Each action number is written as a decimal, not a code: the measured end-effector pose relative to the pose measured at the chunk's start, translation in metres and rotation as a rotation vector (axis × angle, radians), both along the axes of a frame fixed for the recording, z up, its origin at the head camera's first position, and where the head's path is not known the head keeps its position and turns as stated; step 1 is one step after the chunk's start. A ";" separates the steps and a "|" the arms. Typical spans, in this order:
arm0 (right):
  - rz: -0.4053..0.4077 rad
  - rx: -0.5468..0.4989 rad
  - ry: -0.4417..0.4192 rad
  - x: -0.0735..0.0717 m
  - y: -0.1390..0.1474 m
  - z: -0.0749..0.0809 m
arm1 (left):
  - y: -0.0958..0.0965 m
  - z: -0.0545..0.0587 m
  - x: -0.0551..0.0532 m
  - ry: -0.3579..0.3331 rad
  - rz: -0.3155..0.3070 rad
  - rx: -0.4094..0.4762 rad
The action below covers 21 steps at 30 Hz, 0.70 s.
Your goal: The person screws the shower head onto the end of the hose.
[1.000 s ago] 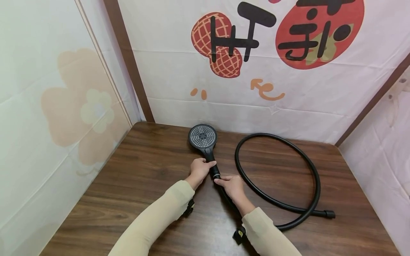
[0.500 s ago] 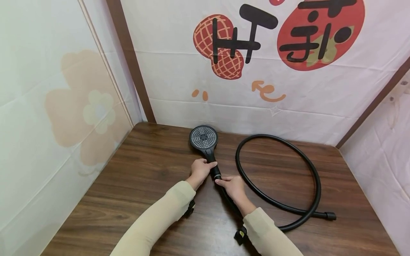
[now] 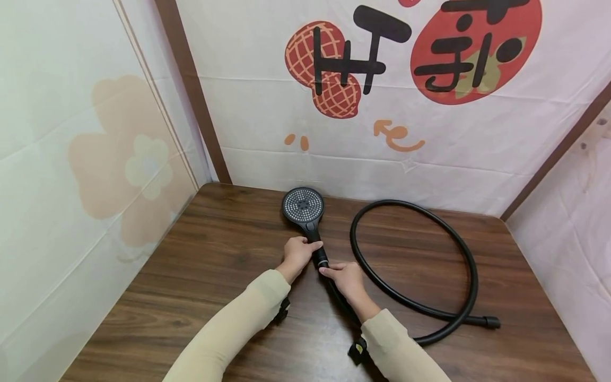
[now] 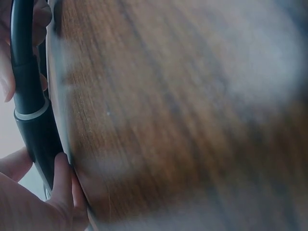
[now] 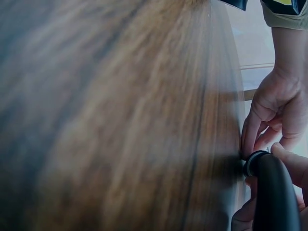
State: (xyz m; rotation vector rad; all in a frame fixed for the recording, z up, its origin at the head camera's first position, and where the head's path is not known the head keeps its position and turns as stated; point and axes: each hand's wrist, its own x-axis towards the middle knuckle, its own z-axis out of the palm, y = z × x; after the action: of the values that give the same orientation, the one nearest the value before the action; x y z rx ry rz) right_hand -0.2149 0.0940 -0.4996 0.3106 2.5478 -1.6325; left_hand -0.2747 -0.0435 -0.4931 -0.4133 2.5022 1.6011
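A black shower head (image 3: 303, 205) lies on the table with its round, dotted spray face up. My left hand (image 3: 297, 252) grips its handle, thumb across the top. Just below, my right hand (image 3: 347, 277) pinches the end of the black shower hose (image 3: 415, 305) where it meets the handle. In the left wrist view a pale ring (image 4: 32, 113) shows at this joint, between the hose end and the handle. The right wrist view has the hose end in line with the handle, fingers of both hands around it.
The hose loops over the right side of the brown wooden table (image 3: 215, 239), its free end (image 3: 491, 322) pointing right. White printed cloth walls (image 3: 267, 164) stand close behind the table and on both sides. Dark wrist straps (image 3: 358, 350) hang below the sleeves.
Both hands keep their places on the handle and hose end. The view shifts very slightly; the shower head and hose loop lie as before.
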 end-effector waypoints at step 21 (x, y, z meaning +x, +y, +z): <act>0.002 -0.015 -0.007 -0.001 0.003 0.001 | -0.005 0.001 -0.005 0.001 0.006 -0.047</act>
State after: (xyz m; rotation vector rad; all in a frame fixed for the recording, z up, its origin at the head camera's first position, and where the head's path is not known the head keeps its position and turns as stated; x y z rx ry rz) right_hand -0.2161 0.0973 -0.4982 0.3115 2.5288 -1.6466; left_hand -0.2794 -0.0487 -0.4918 -0.4264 2.5462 1.5476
